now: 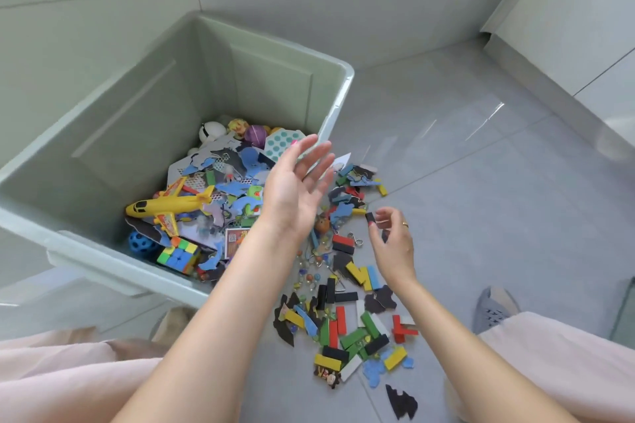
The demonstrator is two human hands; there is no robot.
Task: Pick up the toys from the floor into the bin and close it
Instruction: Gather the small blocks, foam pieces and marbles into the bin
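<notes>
A pale green bin [103, 120] stands open on the floor at the left, holding a yellow toy plane [168, 204], a colour cube [178, 255], balls and puzzle pieces. My left hand [295, 189] hovers over the bin's right rim, palm up, fingers straight and empty. To its right, my right hand [391, 237] pinches a small black block [370, 217] above the floor. Beneath both hands a heap of coloured wooden blocks [354, 330], marbles and puzzle pieces covers the floor.
Grey floor tiles [481, 165] run to a wall and skirting at the right. A grey slipper [494, 309] sits at the right, by my pink-clad knees. One black puzzle piece [402, 400] lies apart, near the bottom.
</notes>
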